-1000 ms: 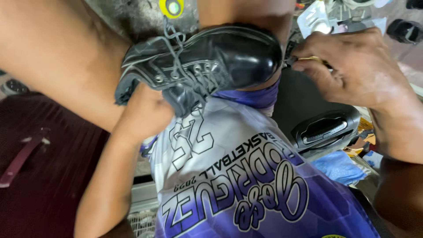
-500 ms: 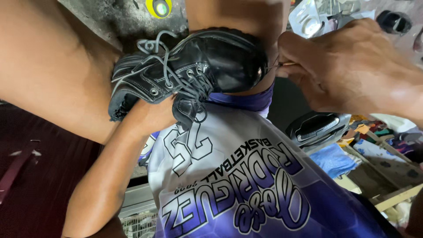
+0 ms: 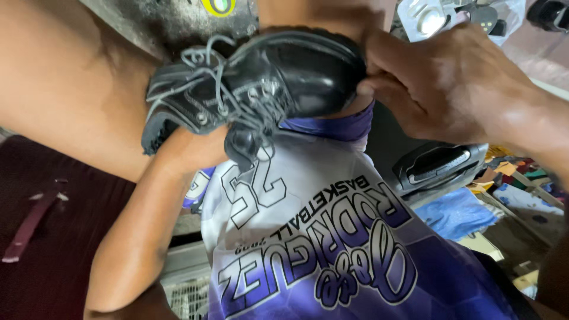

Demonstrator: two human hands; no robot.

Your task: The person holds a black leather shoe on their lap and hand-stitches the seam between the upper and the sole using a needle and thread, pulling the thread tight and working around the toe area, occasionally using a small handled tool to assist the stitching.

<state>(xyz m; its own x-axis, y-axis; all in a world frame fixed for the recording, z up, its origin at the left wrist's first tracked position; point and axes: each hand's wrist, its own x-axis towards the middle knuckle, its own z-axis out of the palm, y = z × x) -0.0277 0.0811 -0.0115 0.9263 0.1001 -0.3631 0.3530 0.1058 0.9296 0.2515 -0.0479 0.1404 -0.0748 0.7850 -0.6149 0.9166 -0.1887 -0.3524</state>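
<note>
**Above the purple shirt, a black shoe held at both ends**

Inside the shoe [image 3: 261, 89] the left hand [image 3: 189, 148] is hidden past the wrist, so its grip cannot be told. At the toe, the right hand [image 3: 450, 89] pinches with fingers drawn together, the pinched thing too small to make out. The shoe lies crosswise over the shirt [image 3: 332, 255], toe toward the right hand, laces loose.

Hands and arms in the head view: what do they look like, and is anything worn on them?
Both are bare. The right hand shows no glove, ring or watch, and the forearm behind it has no sleeve. The left forearm is also sleeveless; the left hand is hidden inside the black shoe.
</note>
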